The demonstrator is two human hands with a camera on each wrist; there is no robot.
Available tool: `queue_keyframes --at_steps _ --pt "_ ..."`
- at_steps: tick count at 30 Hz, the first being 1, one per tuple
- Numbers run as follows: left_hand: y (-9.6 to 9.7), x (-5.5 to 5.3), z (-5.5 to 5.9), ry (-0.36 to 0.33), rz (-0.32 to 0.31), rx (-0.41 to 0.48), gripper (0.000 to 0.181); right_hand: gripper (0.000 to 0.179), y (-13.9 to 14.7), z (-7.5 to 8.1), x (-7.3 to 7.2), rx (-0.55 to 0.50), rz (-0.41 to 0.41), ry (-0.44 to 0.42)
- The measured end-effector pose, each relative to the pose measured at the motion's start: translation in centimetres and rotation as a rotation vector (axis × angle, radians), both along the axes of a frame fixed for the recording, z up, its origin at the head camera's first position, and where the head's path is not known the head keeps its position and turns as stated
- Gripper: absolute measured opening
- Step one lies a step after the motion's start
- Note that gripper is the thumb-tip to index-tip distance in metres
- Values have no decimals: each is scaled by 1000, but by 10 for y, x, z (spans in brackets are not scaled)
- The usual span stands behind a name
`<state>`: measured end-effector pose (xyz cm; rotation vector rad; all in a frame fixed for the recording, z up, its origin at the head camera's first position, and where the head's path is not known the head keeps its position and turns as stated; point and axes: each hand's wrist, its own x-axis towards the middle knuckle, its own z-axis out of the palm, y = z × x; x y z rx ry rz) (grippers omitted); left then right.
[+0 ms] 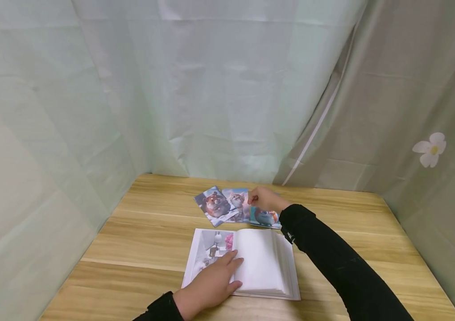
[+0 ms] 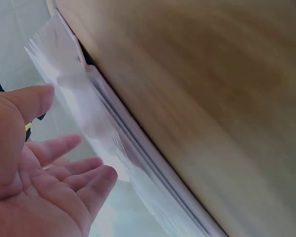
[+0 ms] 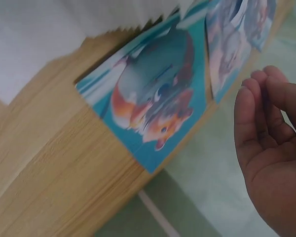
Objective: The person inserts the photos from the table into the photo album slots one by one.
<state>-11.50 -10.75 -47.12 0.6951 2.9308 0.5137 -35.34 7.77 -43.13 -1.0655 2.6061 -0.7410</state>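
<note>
An open photo album (image 1: 256,261) lies on the table, with a blank white page on the right and a printed picture (image 1: 210,243) on the left page. My left hand (image 1: 211,284) rests on its inner edge, fingers extended; the left wrist view shows the album's page edges (image 2: 103,118) beside them. Behind the album lie a bear picture card (image 1: 216,206), a kitten card (image 1: 236,199) and a teal animal card (image 1: 265,217). My right hand (image 1: 266,199) is above the teal and kitten cards. In the right wrist view its fingers are loosely bent with nothing visible between them.
The wooden table (image 1: 139,240) extends on both sides of the album. Pale curtains (image 1: 219,98) hang at the back and left. A grey curtain with white flowers (image 1: 430,149) stands on the right.
</note>
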Motion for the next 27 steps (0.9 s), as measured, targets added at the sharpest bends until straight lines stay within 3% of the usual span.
queue_keyframes --at_steps 4,13,20,27 --pt "7 -1 -2 20 -37 -15 57 15 9 0 -6 -8 -38 -10" --pt "20 -3 -5 58 -153 -95 50 15 35 -2 -21 58 -225 -34" --pt "31 -1 -7 132 -154 -121 45 22 54 -6 -25 113 -332 -1" --pt "38 2 -6 237 -139 -139 40 38 64 -18 -20 191 -321 56"
